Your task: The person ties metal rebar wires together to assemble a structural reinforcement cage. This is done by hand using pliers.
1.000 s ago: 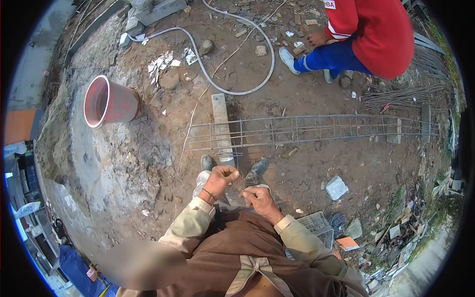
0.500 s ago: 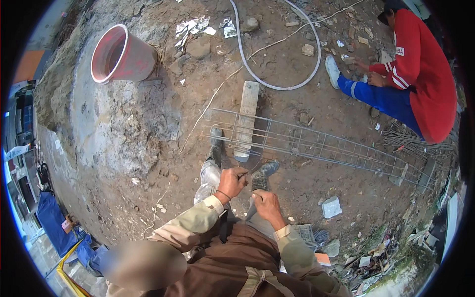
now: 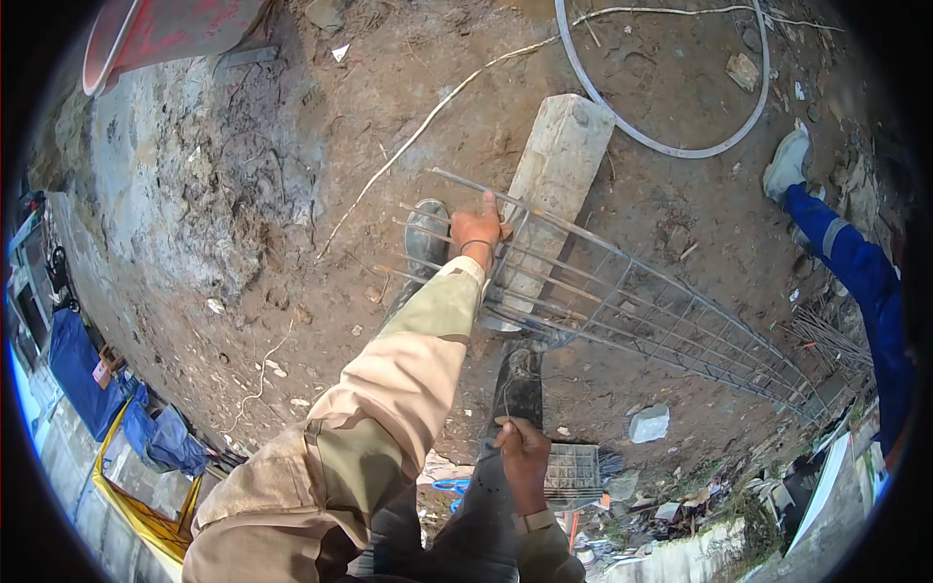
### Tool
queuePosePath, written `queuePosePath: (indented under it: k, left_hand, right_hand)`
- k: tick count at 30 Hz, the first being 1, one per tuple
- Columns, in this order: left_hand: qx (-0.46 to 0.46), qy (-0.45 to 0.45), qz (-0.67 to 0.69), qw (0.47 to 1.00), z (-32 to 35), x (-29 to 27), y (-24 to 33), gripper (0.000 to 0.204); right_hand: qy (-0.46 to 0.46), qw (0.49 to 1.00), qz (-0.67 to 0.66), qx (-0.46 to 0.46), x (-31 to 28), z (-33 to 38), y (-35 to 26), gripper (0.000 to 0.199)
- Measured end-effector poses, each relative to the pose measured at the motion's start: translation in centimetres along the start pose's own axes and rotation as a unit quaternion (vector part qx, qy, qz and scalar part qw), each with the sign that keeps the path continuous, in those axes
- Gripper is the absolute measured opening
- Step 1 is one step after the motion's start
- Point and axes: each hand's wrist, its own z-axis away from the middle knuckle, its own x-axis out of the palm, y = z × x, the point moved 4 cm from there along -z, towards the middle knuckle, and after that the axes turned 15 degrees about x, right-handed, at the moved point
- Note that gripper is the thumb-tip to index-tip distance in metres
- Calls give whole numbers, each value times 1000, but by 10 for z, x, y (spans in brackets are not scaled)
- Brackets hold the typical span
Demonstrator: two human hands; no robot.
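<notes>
A long cage of thin steel rebar (image 3: 671, 311) runs from beside my boots to the far right. Its near end rests over a pale concrete-like block (image 3: 564, 160). At that end my left hand (image 3: 476, 233) is closed around a bar, between my left boot (image 3: 426, 238) and the block. Lower down, in front of my right leg, my right hand (image 3: 525, 452) is closed in a pinch. A thin wire (image 3: 505, 396) rises from its fingers against my dark right boot. The rest of the wire is hard to make out.
A reddish plastic tub (image 3: 175, 34) stands at the upper left by a grey mound (image 3: 209, 185). A pale hose (image 3: 680, 151) loops at the upper right. Another person's blue trouser leg (image 3: 846, 243) is at the right. Rubble (image 3: 680, 515) and a plastic crate (image 3: 571, 468) lie lower right.
My hands were close together before my lap; now the left has reached forward onto the rebar cage, and the right has come lower. The view has shifted closer to the ground.
</notes>
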Motion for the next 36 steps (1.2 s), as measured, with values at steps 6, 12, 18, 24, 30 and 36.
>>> queuePosePath:
  k: [6, 12, 18, 24, 30, 36]
  left_hand:
    - [196, -15, -301, 933, -5, 23, 0, 63]
    - [173, 17, -293, 940, -7, 20, 17, 41]
    - [199, 22, -71, 977, 44, 12, -13, 34]
    - [172, -99, 146, 969, 40, 13, -2, 22]
    - [129, -196, 144, 961, 42, -8, 14, 22]
    - [62, -271, 196, 941, 56, 27, 14, 26]
  right_hand:
    - [-20, 996, 79, 21, 10, 3, 6, 18]
    - [-24, 996, 74, 34, 6, 9, -6, 20]
    - [-14, 989, 145, 16, -25, 24, -6, 20]
    - [-25, 985, 166, 30, -49, 19, -8, 17]
    - [-37, 980, 197, 14, -35, 11, -9, 19]
    - [-25, 995, 87, 49, -47, 6, -7, 23]
